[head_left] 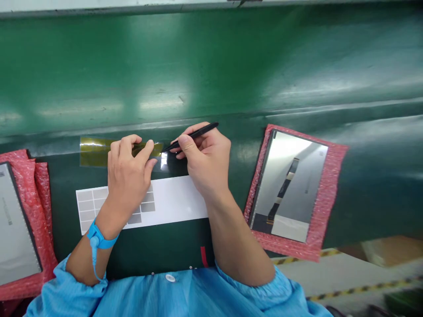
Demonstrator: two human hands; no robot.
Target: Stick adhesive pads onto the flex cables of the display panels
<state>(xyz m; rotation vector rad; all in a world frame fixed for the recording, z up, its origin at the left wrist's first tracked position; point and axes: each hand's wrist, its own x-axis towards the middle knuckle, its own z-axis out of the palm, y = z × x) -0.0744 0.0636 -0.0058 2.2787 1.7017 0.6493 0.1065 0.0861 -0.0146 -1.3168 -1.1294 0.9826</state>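
Observation:
My right hand (pixel 205 156) grips black tweezers (pixel 194 134) like a pen, their tip pointing left at the end of a yellowish tape strip (pixel 94 152) stuck on the green belt. My left hand (pixel 128 176) pinches that strip near its right end, thumb and forefinger closed on it. Under both hands lies a white sheet (pixel 178 200) carrying several grey square stickers (pixel 89 204). A blue wrist strap (pixel 99 237) circles my left wrist.
A display panel with a flex cable (pixel 291 189) lies on red bubble wrap (pixel 330 193) at the right. Another panel (pixel 15 229) on red wrap sits at the left edge. The green conveyor belt (pixel 211 66) fills the back. The floor with striped tape (pixel 357 290) shows at lower right.

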